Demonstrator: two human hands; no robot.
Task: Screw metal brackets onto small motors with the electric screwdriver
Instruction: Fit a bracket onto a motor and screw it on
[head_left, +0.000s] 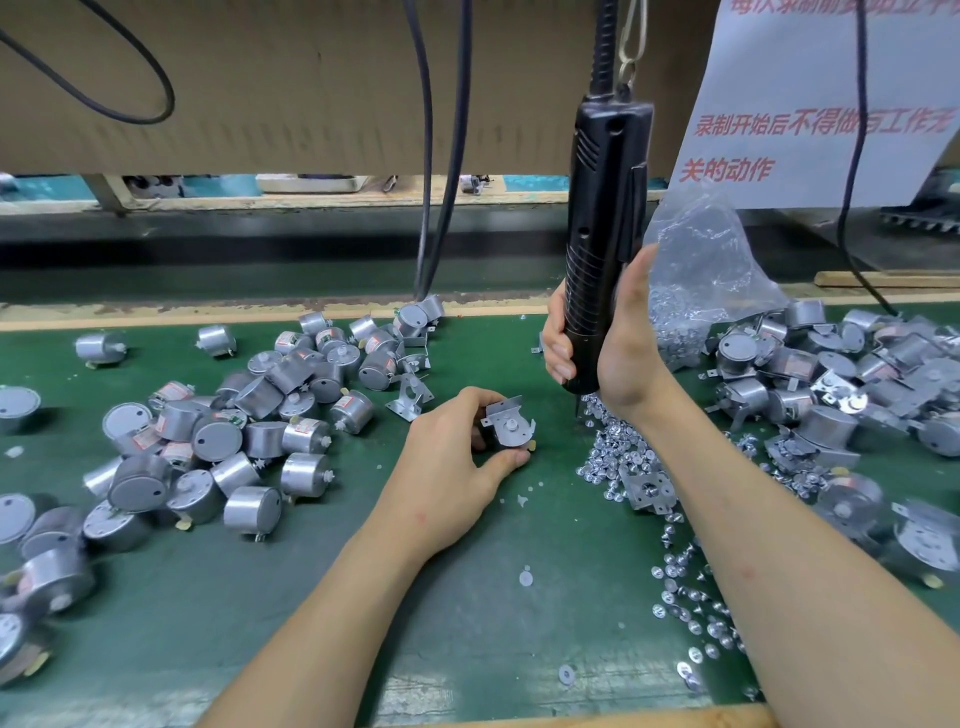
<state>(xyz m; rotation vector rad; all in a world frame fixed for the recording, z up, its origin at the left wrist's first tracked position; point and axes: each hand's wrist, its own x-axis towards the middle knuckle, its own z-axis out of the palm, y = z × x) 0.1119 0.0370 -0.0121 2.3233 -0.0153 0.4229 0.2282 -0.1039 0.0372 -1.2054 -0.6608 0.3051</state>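
My left hand (451, 457) holds a small round silver motor with a metal bracket (508, 425) laid on its face, just above the green mat. My right hand (613, 347) grips the black electric screwdriver (602, 218), which hangs upright from a hook and cable. The screwdriver's bit (575, 406) points down into the near edge of a heap of loose silver screws (618, 457), to the right of the held motor.
A pile of bare motors (208, 431) covers the mat at left, with loose brackets (408, 397) beside it. Motors with brackets (841, 384) are heaped at right. A clear bag of screws (696, 270) stands behind my right hand. Black cables (431, 156) hang over the mat.
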